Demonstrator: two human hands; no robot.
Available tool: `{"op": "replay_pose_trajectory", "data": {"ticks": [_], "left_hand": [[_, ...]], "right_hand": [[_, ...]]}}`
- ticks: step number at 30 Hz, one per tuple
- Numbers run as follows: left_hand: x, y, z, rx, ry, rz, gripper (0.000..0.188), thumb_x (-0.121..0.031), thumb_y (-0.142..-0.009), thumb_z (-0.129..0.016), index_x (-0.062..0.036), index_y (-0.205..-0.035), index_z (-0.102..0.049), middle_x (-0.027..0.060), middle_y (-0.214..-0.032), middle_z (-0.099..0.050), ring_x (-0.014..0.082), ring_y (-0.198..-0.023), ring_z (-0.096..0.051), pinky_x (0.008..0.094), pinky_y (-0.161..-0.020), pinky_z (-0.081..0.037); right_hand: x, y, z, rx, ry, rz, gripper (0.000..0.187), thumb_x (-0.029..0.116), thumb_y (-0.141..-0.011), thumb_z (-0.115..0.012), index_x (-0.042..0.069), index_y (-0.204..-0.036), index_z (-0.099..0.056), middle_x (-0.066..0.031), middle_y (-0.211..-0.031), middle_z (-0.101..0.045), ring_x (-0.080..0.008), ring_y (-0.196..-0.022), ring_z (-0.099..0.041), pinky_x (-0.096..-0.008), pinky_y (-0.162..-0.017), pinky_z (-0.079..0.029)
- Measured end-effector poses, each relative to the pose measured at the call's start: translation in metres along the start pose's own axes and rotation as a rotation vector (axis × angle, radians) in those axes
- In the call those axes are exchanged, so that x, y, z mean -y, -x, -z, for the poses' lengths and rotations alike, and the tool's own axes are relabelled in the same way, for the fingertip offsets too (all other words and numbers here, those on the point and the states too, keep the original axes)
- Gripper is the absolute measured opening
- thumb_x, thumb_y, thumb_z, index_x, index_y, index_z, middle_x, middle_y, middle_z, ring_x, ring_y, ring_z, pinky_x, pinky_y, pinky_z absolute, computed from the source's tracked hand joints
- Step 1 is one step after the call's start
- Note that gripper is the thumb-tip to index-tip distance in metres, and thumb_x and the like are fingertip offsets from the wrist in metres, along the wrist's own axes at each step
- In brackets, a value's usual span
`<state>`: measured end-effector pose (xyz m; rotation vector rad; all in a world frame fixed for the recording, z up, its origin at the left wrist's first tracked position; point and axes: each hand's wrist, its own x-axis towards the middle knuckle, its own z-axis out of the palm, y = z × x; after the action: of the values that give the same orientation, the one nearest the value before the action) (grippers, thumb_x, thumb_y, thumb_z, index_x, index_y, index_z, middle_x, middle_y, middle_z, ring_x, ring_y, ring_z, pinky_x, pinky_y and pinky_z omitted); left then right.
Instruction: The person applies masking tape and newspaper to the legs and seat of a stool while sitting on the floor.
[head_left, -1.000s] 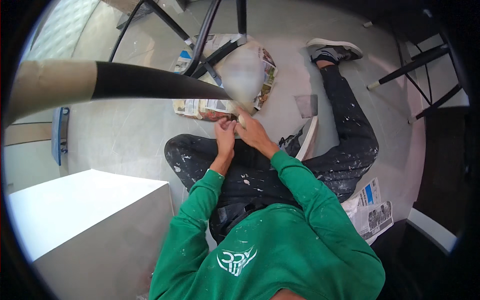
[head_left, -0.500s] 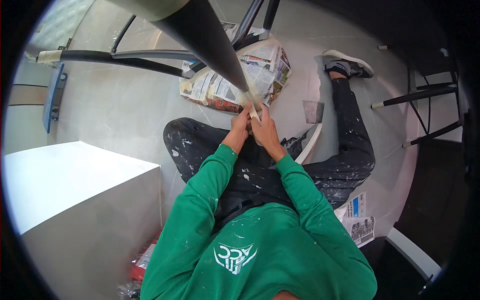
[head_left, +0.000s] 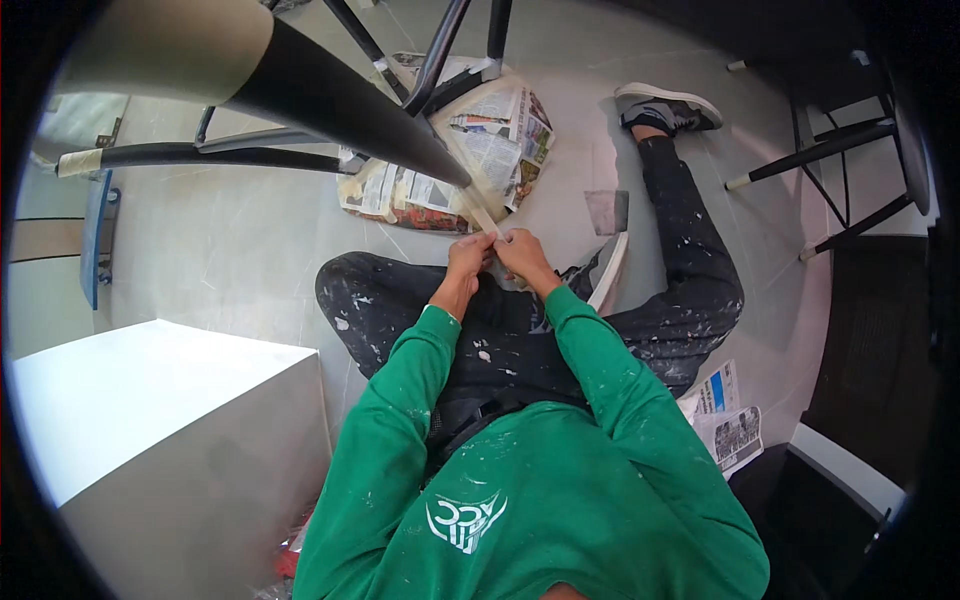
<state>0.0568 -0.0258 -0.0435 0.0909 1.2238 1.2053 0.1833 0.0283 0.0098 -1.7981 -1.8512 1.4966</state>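
Hands: my left hand [head_left: 464,268] and right hand [head_left: 524,258] meet, fingertips pinching the pale strip [head_left: 481,210] between them; they cover its lower end, so I cannot tell how each finger sits.
Dark leg [head_left: 360,115]: slants up and left from the strip; its beige upper part runs out of view.
Near shoe [head_left: 608,272]: just right of my hands, partly hidden by my trousers [head_left: 690,235].
Newspaper wrapping [head_left: 500,150]: just beyond my hands, behind the dark leg; columns and coloured pictures, print too small to read.
Sweatshirt [head_left: 580,470]: green, nearer me than my hands, a white lettered emblem [head_left: 467,522] on its chest.
White block [head_left: 190,410]: left of my hands, its outer side lost at the dark rim.
Loose newspaper [head_left: 735,436]: right of my hands and closer to me, with a blue printed patch, text illegible.
Red thing [head_left: 288,562]: low on the left, mostly behind my sleeve; I cannot make it out.
Stool leg [head_left: 812,156]: far right, pale-tipped, its upper end in shadow.
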Motion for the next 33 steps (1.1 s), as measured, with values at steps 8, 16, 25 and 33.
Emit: {"op": "replay_pose_trajectory", "data": {"ticks": [8,16,25,33], "left_hand": [[0.005,0.001,-0.003,-0.034,-0.036,-0.13,0.014,-0.016,-0.092,-0.075,-0.0034,-0.094,-0.069,0.0016,-0.083,-0.067,0.0112,-0.072,-0.064,0.025,-0.067,-0.051],[0.004,-0.001,-0.004,0.004,-0.176,-0.259,0.016,-0.014,-0.092,-0.075,0.0011,-0.096,-0.071,0.0042,-0.087,-0.072,0.0107,-0.074,-0.066,0.0239,-0.067,-0.051],[0.007,0.001,-0.019,-0.045,-0.202,-0.314,0.013,-0.009,-0.089,-0.075,0.0033,-0.093,-0.071,0.006,-0.084,-0.073,0.0102,-0.07,-0.065,0.0236,-0.064,-0.05],[0.007,0.003,-0.028,-0.187,-0.162,-0.331,0.011,-0.006,-0.087,-0.074,0.0045,-0.09,-0.071,0.0051,-0.076,-0.069,0.0101,-0.061,-0.061,0.0254,-0.054,-0.046]], "right_hand": [[-0.006,-0.007,0.009,0.065,0.12,-0.016,0.055,0.048,-0.086,-0.065,-0.007,-0.089,-0.071,-0.0312,-0.09,-0.07,-0.0484,-0.09,-0.069,-0.0509,-0.079,-0.056],[-0.015,-0.047,0.008,0.07,0.426,0.138,0.051,0.042,-0.08,-0.073,-0.008,-0.091,-0.072,-0.0312,-0.095,-0.07,-0.047,-0.094,-0.069,-0.0502,-0.082,-0.056],[-0.021,-0.055,0.021,0.122,0.544,0.237,0.031,0.029,-0.082,-0.07,-0.002,-0.084,-0.074,-0.0252,-0.085,-0.071,-0.0409,-0.086,-0.07,-0.0466,-0.077,-0.057],[0.033,0.006,0.015,-0.116,0.8,0.426,0.013,0.012,-0.078,-0.069,0.002,-0.085,-0.073,-0.0217,-0.093,-0.072,-0.0393,-0.088,-0.071,-0.0478,-0.075,-0.058]]}}
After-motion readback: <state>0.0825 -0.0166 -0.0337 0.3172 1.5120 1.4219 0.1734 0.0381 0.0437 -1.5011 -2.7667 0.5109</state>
